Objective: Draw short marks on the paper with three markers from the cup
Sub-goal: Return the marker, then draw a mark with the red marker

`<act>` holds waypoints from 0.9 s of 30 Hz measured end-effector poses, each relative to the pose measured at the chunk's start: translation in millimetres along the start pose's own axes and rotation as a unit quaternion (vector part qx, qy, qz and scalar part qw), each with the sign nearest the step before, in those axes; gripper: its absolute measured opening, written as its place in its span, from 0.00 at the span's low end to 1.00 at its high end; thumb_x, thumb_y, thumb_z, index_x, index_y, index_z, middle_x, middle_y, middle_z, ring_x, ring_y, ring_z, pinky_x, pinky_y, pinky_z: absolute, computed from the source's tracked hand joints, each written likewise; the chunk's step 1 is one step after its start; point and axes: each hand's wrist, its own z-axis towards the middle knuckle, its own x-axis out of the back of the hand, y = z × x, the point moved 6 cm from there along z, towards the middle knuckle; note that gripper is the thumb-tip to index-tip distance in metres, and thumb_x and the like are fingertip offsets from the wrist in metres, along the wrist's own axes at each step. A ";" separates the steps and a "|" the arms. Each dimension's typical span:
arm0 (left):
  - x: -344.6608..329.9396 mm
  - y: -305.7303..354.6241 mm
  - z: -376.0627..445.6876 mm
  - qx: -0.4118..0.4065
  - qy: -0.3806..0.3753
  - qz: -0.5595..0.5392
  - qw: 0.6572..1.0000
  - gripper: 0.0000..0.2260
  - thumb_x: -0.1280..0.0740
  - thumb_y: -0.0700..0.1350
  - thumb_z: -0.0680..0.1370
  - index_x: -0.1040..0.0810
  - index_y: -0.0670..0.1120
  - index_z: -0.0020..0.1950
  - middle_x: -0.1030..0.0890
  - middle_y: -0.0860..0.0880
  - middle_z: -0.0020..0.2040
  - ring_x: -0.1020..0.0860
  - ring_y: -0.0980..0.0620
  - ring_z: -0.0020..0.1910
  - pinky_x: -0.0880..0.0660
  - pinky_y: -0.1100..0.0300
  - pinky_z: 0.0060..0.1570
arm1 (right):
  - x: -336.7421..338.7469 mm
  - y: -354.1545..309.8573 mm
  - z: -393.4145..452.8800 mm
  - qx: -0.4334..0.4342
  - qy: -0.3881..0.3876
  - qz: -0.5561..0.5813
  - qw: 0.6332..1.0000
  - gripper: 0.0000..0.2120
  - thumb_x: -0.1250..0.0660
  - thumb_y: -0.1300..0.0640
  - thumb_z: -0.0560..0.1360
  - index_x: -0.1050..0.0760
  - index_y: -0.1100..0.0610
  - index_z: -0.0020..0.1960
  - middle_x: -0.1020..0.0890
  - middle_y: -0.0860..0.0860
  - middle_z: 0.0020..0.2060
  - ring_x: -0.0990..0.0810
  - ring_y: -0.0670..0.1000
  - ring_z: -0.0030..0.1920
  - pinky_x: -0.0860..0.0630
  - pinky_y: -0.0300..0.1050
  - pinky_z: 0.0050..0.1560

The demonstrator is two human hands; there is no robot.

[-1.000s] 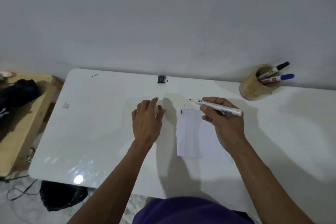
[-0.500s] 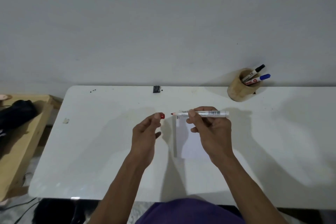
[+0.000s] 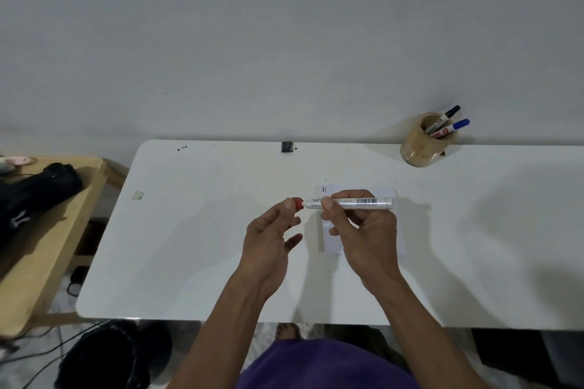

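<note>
Since half a second ago the red cap (image 3: 297, 203) has closed the gap to the marker (image 3: 349, 203) and now sits against its tip end, where before a bare red nib showed between them. The marker is a slim white barrel with a barcode printed near its rear end, held level above the white table (image 3: 196, 230), running left to right over the far part of the paper (image 3: 384, 192). The right hand (image 3: 363, 230) has it pinched near the front — thumb and forefinger closed on the barrel, the other fingers curled loosely beneath. The left hand (image 3: 268, 246) holds the small cap between thumb tip and forefinger tip, with the remaining fingers spread open and touching nothing. The paper lies flat on the table's middle, slightly nearer the far edge than the near one, mostly hidden by the right hand; two short dark strokes (image 3: 324, 189) stand side by side at its far left corner. The wooden cup (image 3: 422, 145) stands at the table's far edge, well to the right of the hands, with a black-capped marker (image 3: 444, 118) and a blue-capped marker (image 3: 453, 127) leaning out of it toward the right. A small black object (image 3: 286, 146) sits at the far edge near the middle, against the grey wall — what it is cannot be told. To the left of the table a dark bag (image 3: 38, 189) lies on a wooden bench (image 3: 63, 246).
</note>
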 end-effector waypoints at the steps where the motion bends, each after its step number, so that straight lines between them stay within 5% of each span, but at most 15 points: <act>1: 0.0 -1.0 -1.8 0.001 -0.005 0.000 1.000 0.10 0.29 0.53 0.74 0.13 0.50 0.49 0.17 0.53 0.50 0.25 0.49 0.53 0.25 0.51 0.55 | -0.8 0.2 -2.7 0.002 -0.001 -0.001 1.000 0.06 0.24 0.57 0.74 0.18 0.58 0.48 0.12 0.51 0.41 0.13 0.51 0.44 0.15 0.48 0.41; 10: -17.2 -2.4 -8.4 -0.021 -0.028 0.028 0.999 0.14 0.28 0.54 0.71 0.14 0.46 0.49 0.17 0.51 0.46 0.23 0.50 0.51 0.24 0.49 0.57 | 13.2 4.6 -14.7 -0.014 0.028 0.049 0.998 0.07 0.24 0.60 0.74 0.18 0.58 0.50 0.12 0.54 0.40 0.13 0.52 0.42 0.19 0.41 0.37; 13: -27.4 3.4 -6.2 -0.064 -0.023 0.053 0.996 0.11 0.30 0.51 0.76 0.15 0.45 0.49 0.14 0.51 0.46 0.18 0.51 0.50 0.24 0.49 0.59 | 33.3 6.5 -5.9 -0.059 0.072 0.149 0.984 0.21 0.20 0.59 0.67 0.21 0.54 0.57 0.13 0.51 0.49 0.14 0.49 0.48 0.18 0.41 0.41; 16: -39.9 13.8 -0.2 -0.111 -0.002 0.083 0.990 0.06 0.32 0.45 0.80 0.16 0.44 0.49 0.13 0.48 0.45 0.15 0.50 0.48 0.23 0.55 0.54 | 71.1 -13.6 8.6 0.061 0.135 -0.028 0.989 0.29 0.17 0.58 0.65 0.24 0.49 0.62 0.19 0.42 0.56 0.19 0.42 0.54 0.22 0.34 0.51; 20: -81.6 25.3 8.6 -0.173 0.009 0.171 0.970 0.05 0.30 0.43 0.79 0.16 0.43 0.48 0.12 0.48 0.42 0.15 0.56 0.42 0.24 0.71 0.43 | 78.3 -34.5 28.1 0.306 0.042 -0.295 0.904 0.15 0.18 0.59 0.68 0.16 0.54 0.52 0.17 0.41 0.47 0.23 0.48 0.51 0.24 0.43 0.53; 24: -137.2 23.8 15.4 -0.206 -0.008 0.219 0.954 0.04 0.29 0.41 0.78 0.15 0.44 0.46 0.12 0.49 0.41 0.15 0.55 0.42 0.22 0.69 0.44 | 101.2 -35.1 48.9 0.363 0.039 -0.329 0.871 0.09 0.20 0.62 0.70 0.16 0.58 0.48 0.14 0.49 0.43 0.21 0.50 0.44 0.22 0.46 0.45; 27: -174.0 18.2 25.8 -0.208 -0.031 0.245 0.947 0.03 0.28 0.44 0.78 0.15 0.46 0.48 0.12 0.51 0.43 0.15 0.55 0.45 0.21 0.66 0.48 | 129.7 -32.3 68.4 0.358 0.038 -0.349 0.865 0.10 0.23 0.62 0.74 0.18 0.58 0.55 0.14 0.50 0.46 0.18 0.52 0.45 0.19 0.50 0.43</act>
